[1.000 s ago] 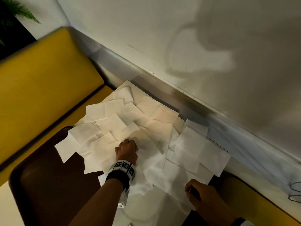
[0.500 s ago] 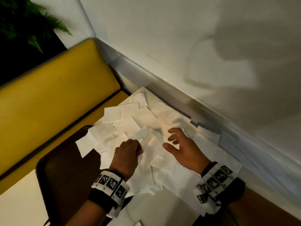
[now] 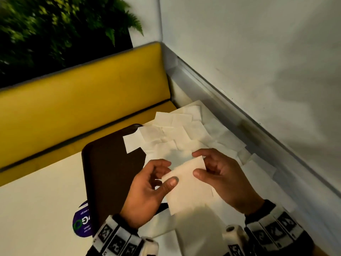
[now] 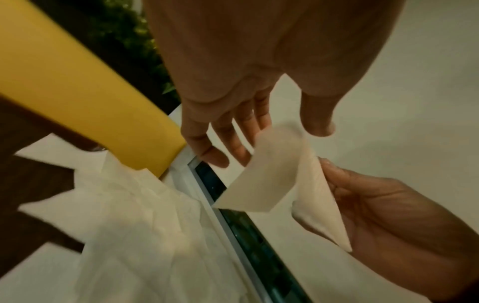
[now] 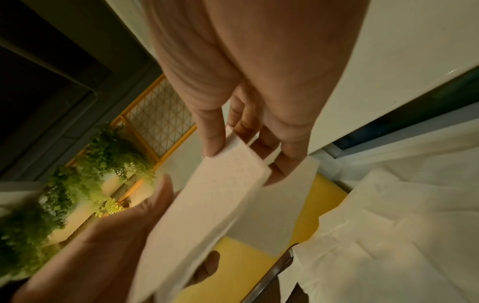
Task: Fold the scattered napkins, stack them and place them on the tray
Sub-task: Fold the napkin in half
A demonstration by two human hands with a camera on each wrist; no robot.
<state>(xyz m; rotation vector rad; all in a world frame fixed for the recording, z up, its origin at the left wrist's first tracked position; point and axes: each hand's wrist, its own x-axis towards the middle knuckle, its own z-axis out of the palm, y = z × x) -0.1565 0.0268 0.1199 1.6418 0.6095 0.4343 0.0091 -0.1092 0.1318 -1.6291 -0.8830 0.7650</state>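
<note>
One white napkin point(image 3: 186, 189) hangs in the air above the table, partly bent over. My left hand point(image 3: 167, 174) pinches its left edge, thumb on top and fingers beneath. At the far right corner my right hand point(image 3: 198, 163) pinches it between thumb and fingers. The left wrist view shows the napkin point(image 4: 272, 176) curled between my left hand point(image 4: 269, 139) and my right hand point(image 4: 388, 215). In the right wrist view my right hand point(image 5: 246, 151) grips the napkin point(image 5: 207, 205). Several loose napkins point(image 3: 184, 133) lie scattered beyond. A dark brown tray point(image 3: 110, 163) sits to the left, with napkins overlapping its right edge.
A yellow bench backrest point(image 3: 83, 108) runs along the far left, with green plants point(image 3: 55, 24) behind it. A white wall with a grey ledge point(image 3: 258, 130) borders the table on the right. A purple round sticker point(image 3: 81, 222) lies by the tray's near corner.
My left hand has come up off the pile and my right hand has met it. Both now hold one napkin raised above the others. The view has shifted right.
</note>
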